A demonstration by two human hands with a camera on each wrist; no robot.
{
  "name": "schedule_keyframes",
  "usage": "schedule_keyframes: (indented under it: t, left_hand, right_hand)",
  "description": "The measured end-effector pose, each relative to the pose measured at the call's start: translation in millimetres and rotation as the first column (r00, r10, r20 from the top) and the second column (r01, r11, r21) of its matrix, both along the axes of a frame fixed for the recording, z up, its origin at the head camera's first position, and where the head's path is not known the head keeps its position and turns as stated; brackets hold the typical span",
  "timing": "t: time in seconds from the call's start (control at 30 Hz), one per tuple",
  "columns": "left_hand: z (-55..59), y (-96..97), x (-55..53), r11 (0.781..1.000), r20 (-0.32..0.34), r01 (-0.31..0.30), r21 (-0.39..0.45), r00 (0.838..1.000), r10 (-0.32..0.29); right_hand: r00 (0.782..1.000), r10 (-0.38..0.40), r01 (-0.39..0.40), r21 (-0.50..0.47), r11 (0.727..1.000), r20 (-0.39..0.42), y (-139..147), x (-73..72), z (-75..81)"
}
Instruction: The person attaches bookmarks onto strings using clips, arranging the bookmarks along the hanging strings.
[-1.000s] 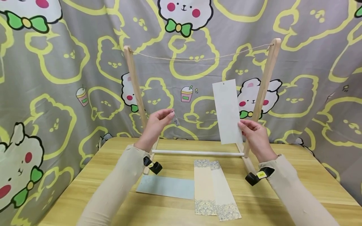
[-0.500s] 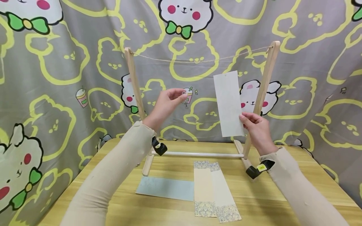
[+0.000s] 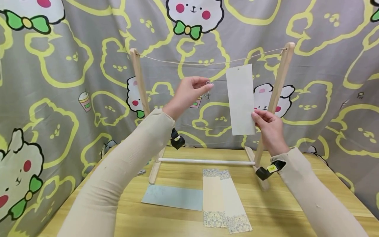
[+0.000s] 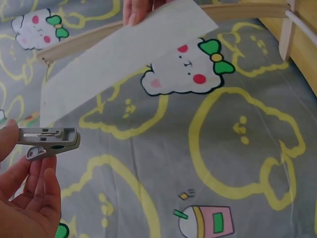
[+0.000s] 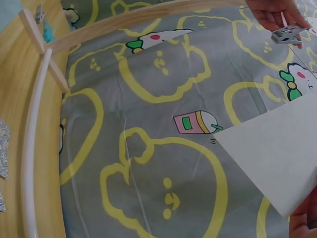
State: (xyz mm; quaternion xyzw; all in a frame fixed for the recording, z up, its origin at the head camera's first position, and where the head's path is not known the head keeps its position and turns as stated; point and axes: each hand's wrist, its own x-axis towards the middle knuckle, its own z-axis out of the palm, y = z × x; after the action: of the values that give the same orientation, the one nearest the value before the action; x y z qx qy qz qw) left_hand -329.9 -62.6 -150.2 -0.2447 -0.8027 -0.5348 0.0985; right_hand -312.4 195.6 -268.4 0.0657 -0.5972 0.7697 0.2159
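Left hand (image 3: 188,93): its fingers pinch a grey clip (image 4: 52,139) up in the air; the clip's mouth looks shut.
Right hand (image 3: 270,128): its fingers pinch the side of a white card (image 3: 241,102), almost straight up, with a tiny hole near its top.
String (image 3: 189,64): it sags across a wooden frame (image 3: 281,72), just above the white card in the head view.
Tabletop (image 3: 165,223): a blue card (image 3: 173,197), a peach card (image 3: 213,194) and a cream card (image 3: 234,197) lie there.
Clip and card: this step seems to be bringing both to the string.
Next squeeze: the left fingers probably need to press the clip open, with the card held steady.
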Motion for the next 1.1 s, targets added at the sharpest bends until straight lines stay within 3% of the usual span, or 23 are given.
schedule_keyframes:
  t: [0.1,0.3,0.5,0.67,0.93,1.1]
  left_hand:
    - [9.0,10.4,2.2,1.0,-0.028,0.017,-0.021,0.999,-0.018]
    - [34.7,27.9,4.2,0.999,-0.02,0.033,0.002,0.999,-0.033]
    - [58.9,43.9,-0.3,0.999,-0.074,0.005,0.041,0.997,-0.002]
    - [70.8,53.8,-6.8,0.998,-0.078,-0.056,0.038,0.995,0.059]
    - [84.8,66.2,-18.5,0.996,-0.109,-0.067,0.062,0.991,0.074]
    - [88.6,76.9,-23.9,0.99,-0.151,-0.048,0.132,0.986,0.068]
  right_hand:
    - [1.0,-0.001,0.0,-0.045,0.999,-0.016,0.1,-1.2,3.2]
    - [1.0,-0.014,0.014,-0.059,0.998,0.0,-1.5,-6.1,7.3]
    - [0.999,-0.04,0.039,-0.098,0.994,-0.014,0.7,-11.9,9.0]
    - [0.999,-0.035,0.031,-0.142,0.989,-0.026,3.4,-17.4,9.0]
    - [0.999,-0.019,0.016,-0.134,0.991,-0.026,1.9,-23.2,7.6]
    - [0.999,-0.043,0.039,-0.151,0.988,-0.022,-0.2,-25.8,7.8]
